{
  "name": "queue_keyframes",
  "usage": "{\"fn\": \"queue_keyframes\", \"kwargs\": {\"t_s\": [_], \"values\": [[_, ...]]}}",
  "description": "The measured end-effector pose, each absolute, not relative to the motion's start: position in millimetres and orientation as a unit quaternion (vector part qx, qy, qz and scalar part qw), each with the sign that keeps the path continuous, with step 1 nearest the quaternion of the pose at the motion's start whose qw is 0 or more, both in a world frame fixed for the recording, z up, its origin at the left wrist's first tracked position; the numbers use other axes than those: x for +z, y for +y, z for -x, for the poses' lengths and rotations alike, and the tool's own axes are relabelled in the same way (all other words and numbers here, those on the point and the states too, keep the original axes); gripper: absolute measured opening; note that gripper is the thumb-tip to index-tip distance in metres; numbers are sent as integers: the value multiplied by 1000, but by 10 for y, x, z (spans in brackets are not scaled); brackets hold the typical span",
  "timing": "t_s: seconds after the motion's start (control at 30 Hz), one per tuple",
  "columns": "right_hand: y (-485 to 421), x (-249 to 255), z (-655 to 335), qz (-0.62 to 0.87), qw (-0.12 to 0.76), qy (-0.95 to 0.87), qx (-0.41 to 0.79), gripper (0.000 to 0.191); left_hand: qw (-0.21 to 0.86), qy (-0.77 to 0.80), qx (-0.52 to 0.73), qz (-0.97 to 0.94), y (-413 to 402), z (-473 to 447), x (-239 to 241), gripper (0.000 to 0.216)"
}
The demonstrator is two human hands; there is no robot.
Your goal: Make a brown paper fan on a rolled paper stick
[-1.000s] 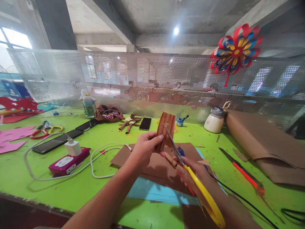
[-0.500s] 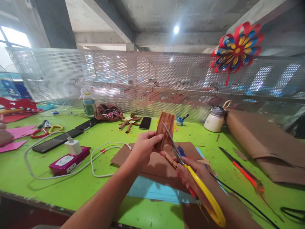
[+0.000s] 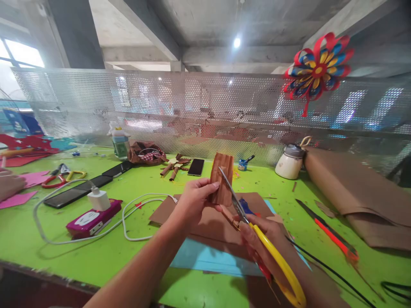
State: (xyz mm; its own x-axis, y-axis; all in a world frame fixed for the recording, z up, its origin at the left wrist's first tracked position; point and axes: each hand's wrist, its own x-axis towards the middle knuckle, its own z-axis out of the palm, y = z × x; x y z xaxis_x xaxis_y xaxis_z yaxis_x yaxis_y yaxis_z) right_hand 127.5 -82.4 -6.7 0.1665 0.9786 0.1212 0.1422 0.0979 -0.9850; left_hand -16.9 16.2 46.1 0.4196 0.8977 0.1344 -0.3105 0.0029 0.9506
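Note:
Pinched between the thumb and fingers of my left hand (image 3: 197,199) is a striped brown piece of paper (image 3: 222,171), held upright. My right hand (image 3: 263,233) grips yellow-handled scissors (image 3: 279,261); their blades lie across the right side of the striped piece, pointing up and left. A thin brown paper roll (image 3: 230,216) shows between the two hands, and which hand bears it I cannot tell. Beneath the hands lie brown card sheets (image 3: 205,233) over light blue sheets (image 3: 215,256).
A white cable and purple power block (image 3: 93,218) lie left, by a black phone (image 3: 78,191). An orange-handled knife (image 3: 330,233) and folded brown paper (image 3: 353,192) are right. Behind stand a cream jar (image 3: 289,162) and small blue pot (image 3: 242,164). Another person's hand (image 3: 11,184) is far left.
The scissors and striped paper stay in nearly the same position, with only a slight shift of the hands. The other person's hand at far left has moved a little to the right.

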Motion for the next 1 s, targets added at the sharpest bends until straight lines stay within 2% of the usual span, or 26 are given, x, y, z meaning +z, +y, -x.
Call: {"fn": "queue_keyframes", "kwargs": {"t_s": [0.47,0.67,1.0], "values": [[-833,-85,-1279,559,523,-516,385,56,662,271,453,-531,170,191,469,21],[-854,-35,-1287,563,504,-556,346,52,674,271,447,-523,181,208,468,21],[-864,-22,-1295,581,485,-537,372,53,657,287,459,-525,176,193,470,16]]}}
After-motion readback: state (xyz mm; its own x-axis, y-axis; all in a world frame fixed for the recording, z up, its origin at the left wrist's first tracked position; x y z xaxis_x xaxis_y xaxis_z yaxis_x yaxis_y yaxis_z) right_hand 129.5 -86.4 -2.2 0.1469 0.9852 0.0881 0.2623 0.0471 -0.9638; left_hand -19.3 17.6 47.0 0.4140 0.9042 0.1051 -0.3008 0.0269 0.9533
